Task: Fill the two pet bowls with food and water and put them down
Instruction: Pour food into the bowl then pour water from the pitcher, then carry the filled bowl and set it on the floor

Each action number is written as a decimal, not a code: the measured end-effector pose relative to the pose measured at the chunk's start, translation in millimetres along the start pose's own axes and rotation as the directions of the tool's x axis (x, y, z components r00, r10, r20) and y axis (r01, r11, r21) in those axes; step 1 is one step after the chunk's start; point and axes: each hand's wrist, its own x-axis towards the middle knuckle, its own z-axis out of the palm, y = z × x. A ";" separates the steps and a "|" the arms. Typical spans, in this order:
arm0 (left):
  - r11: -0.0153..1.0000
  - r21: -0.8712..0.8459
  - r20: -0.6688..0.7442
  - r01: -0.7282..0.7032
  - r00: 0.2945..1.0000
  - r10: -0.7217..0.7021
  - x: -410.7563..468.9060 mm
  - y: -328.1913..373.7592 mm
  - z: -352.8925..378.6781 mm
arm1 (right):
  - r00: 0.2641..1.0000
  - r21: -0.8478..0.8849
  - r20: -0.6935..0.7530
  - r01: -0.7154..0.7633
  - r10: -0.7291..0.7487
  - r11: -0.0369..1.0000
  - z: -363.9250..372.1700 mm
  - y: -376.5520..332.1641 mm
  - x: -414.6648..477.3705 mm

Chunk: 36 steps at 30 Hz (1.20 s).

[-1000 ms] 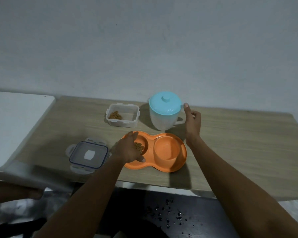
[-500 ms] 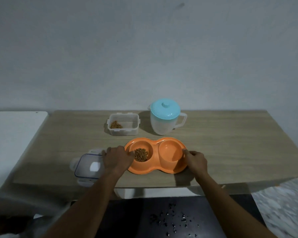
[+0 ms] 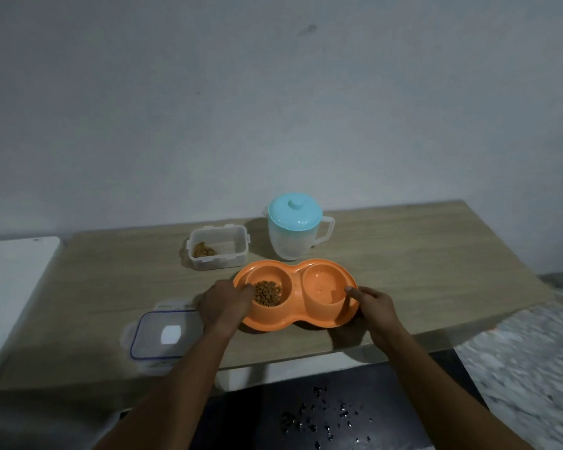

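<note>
Head cam: orange double bowl (image 3: 294, 308) is sitting near the front edge of the wood table (image 3: 420, 271), roughly centre, long axis running L-R. Can't tell whether it's flat on the top or raised a bit; there's a dark shadow under its front edge.

L hand (image 3: 225, 302) is gripping the L end of the double bowl, fingers curling over the rim w/ tips reaching the kibble (image 3: 267, 292). R hand (image 3: 376, 303) is gripping the R end, thumb lying on top of the rim, other fingers wrapping around the outer edge. Both forearms are coming in from the bottom of frame.

L cup (image 3: 275, 276) is holding a small pile of brown kibble. R cup (image 3: 325, 284) is showing a faint sheen; can't tell if there's water in it.

Behind the double bowl:
- jug (image 3: 294, 233), translucent w/ teal lid on, standing upright, handle pointing R, just behind the R cup.
- food tub (image 3: 218, 251), clear, open, a bit of kibble sitting in its L corner, just beside the jug on its L.

Tub lid (image 3: 166, 336), clear w/ blue seal, is lying flat on the table just L of the L wrist, near the front edge.

White surface (image 3: 13, 271) is butting against the table's L side. Dark floor (image 3: 322, 417) w/ scattered black specks is showing below the table edge.
</note>
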 end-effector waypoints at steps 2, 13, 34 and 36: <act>0.995 -0.101 0.010 -0.019 1.000 0.020 -6.6 8.4 -0.7 | 1.000 0.046 0.001 0.013 -0.013 0.999 -12.8 0.1 -4.3; 0.942 -0.284 -0.025 -0.178 0.984 0.178 -101.7 126.7 48.0 | 0.987 0.206 -0.073 0.158 -0.145 0.966 -171.2 -25.1 -28.0; 0.860 -0.449 0.234 -0.241 0.897 0.374 -372.3 416.0 316.8 | 0.890 0.223 -0.417 0.294 -0.181 0.929 -659.8 -12.4 -16.7; 0.860 -0.451 0.262 -0.240 0.885 0.385 -382.0 437.6 346.9 | 0.876 0.229 -0.455 0.286 -0.158 0.931 -689.9 -6.8 -8.7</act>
